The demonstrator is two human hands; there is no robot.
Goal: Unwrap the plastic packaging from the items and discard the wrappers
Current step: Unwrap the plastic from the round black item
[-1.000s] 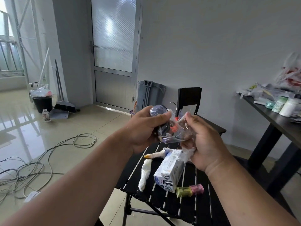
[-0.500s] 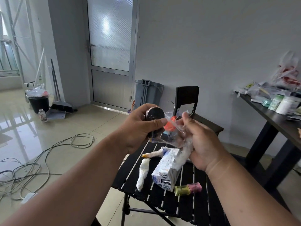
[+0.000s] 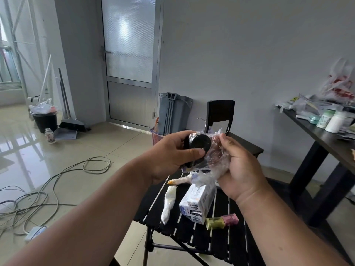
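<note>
A black slatted table [image 3: 226, 244] fills the lower centre of the frame, bearing a white carton [image 3: 197, 203]. Above it, at mid-frame, the left hand [image 3: 171, 156] grips a round black item [image 3: 199, 144], thumb curled across its face. The right hand [image 3: 238, 166] cups and pinches clear plastic wrap [image 3: 217, 158] beside it; the wrap seems partly peeled off the item.
</note>
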